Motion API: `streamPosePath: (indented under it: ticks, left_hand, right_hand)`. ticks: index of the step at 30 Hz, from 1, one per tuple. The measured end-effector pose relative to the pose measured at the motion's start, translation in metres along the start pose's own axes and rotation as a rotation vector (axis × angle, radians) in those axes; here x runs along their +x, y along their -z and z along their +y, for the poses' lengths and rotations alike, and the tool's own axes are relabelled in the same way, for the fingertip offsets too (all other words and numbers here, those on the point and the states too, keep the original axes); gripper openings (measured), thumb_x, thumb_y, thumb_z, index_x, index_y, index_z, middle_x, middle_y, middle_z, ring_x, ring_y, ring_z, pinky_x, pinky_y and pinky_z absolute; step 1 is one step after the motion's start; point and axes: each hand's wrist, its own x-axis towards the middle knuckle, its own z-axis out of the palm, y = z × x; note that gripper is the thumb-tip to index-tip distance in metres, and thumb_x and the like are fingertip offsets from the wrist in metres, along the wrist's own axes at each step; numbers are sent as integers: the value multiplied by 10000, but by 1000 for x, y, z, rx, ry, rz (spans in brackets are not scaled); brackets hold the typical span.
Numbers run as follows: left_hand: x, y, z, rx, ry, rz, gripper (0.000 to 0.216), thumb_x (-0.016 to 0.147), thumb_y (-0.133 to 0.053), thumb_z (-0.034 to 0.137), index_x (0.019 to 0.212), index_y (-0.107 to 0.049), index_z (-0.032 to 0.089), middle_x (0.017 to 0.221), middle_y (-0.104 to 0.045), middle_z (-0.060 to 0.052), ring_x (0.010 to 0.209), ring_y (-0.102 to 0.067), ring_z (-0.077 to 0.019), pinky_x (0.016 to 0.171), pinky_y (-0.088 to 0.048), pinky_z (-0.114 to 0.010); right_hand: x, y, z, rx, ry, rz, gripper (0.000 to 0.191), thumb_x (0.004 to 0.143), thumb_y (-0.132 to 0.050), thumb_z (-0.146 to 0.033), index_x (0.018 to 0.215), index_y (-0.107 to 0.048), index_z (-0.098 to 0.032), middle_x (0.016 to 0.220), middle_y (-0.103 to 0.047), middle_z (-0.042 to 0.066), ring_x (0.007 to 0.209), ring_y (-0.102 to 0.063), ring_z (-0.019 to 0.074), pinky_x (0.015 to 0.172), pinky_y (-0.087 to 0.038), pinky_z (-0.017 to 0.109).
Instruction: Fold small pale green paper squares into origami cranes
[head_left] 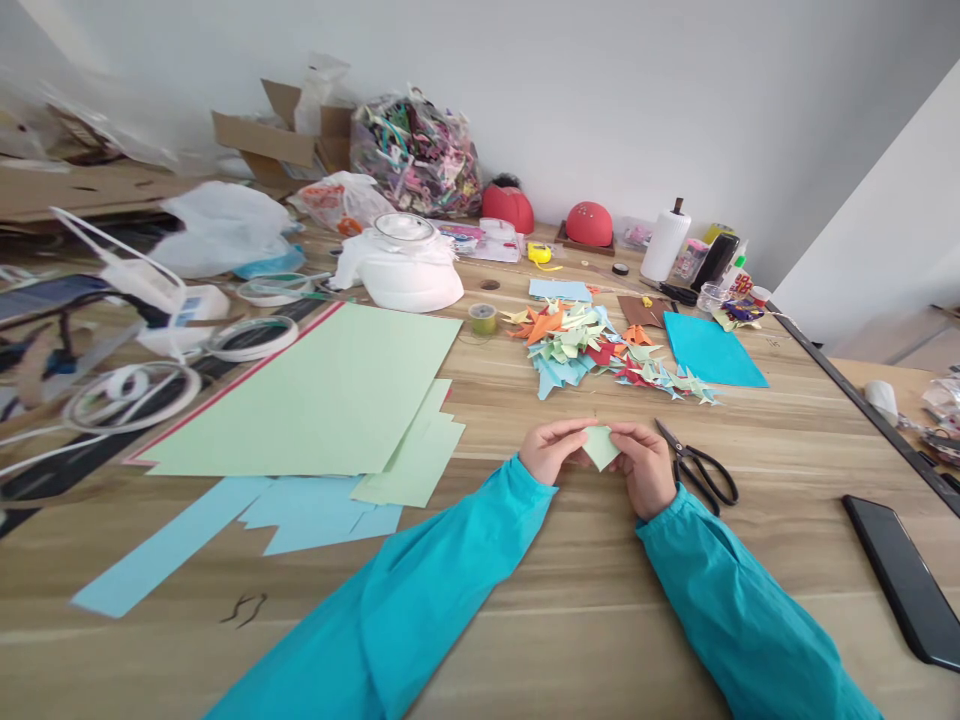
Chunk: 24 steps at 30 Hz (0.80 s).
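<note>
Both of my hands meet over the wooden table (570, 560), pinching one small folded piece of pale green paper (601, 446) between them. My left hand (550, 450) grips its left side, fingers curled. My right hand (649, 466) holds the right side, fingers closed on it. Both arms wear teal sleeves. Black scissors (699, 468) lie just right of my right hand. A heap of folded paper shapes (592, 350) in several colours sits beyond my hands.
Large pale green sheets (322, 395) and light blue offcuts (247, 525) lie to the left. A teal sheet (712, 350) is at the right, a black phone (904, 580) near the right edge. Tape rolls (131, 395), a white pot (405, 265), bags and boxes crowd the back left.
</note>
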Motion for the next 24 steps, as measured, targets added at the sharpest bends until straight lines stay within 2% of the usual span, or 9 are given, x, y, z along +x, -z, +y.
streamPosePath:
  ticks: [3,8,15,20,24]
  left_hand:
    - [0,0,-3,5,-26,-58,452,531,-705,321,933,-680,118,664,-677,-69,502,-578,-145,521,-497,-290]
    - [-4,-3,-4,49,-106,-62,469,522,-714,309,945,-667,111,679,-667,-64,511,-564,-137,504,-485,-275]
    - [-9,-9,11,72,-59,-12,396,523,-722,280,872,-674,100,627,-650,-42,493,-561,-125,515,-490,-271]
    - [-8,-10,8,63,-62,69,338,528,-723,286,806,-674,100,728,-674,-68,627,-596,-152,567,-519,-270]
    - [-7,-7,5,84,-100,33,385,591,-690,298,925,-643,113,871,-666,-86,720,-606,-170,587,-527,-269]
  right_hand:
    - [2,0,-1,52,-13,43,120,574,-671,-224,683,-669,-173,621,-658,13,491,-534,130,410,-372,235]
    - [3,1,-1,87,-16,29,116,579,-671,-217,686,-665,-173,622,-659,10,493,-545,134,418,-366,239]
    - [1,-1,-3,59,-16,7,119,588,-677,-223,693,-669,-167,586,-645,3,457,-514,111,412,-362,229]
    - [0,0,-1,37,-1,-36,145,598,-685,-226,723,-672,-154,606,-645,9,457,-513,96,410,-372,210]
    - [1,1,0,32,7,-54,165,599,-690,-225,747,-672,-154,589,-640,5,427,-498,87,399,-371,207]
